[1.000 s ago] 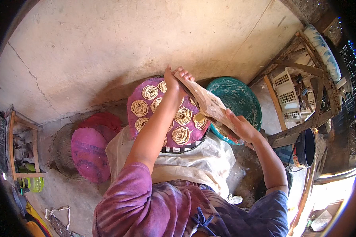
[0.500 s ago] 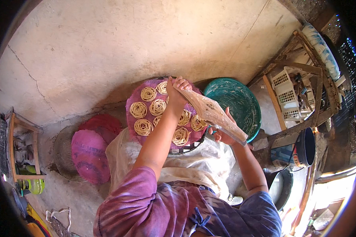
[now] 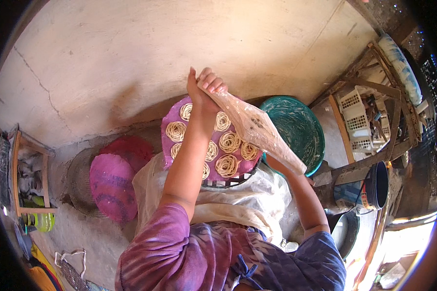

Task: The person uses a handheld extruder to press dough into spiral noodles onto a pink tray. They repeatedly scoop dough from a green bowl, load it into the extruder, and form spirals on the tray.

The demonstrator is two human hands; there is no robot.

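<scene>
My left hand [image 3: 208,89] is closed around the upper end of a flour-dusted wooden tool [image 3: 250,123], broad in the middle and narrower at the ends. The tool slants down to the right. Its lower part covers my right hand, so those fingers are hidden; only the wrist and right forearm [image 3: 306,203] show. Beneath the tool lies a round tray [image 3: 235,182] lined with purple cloth [image 3: 169,119]. On the cloth sit several coiled nests of noodles [image 3: 226,165]. My left forearm passes over some of them.
Right of the tray stands a green basin [image 3: 317,140] with whitish smears. A pink-purple round cloth-covered thing [image 3: 112,182] lies on the left. Farther right are a wooden frame [image 3: 344,128], white plastic baskets [image 3: 354,114] and a bucket [image 3: 376,184]. A wall [image 3: 145,53] rises behind.
My left hand has risen and moved slightly left with the tool's upper end. My right hand's fingers, visible before beside the tool, are now behind it.
</scene>
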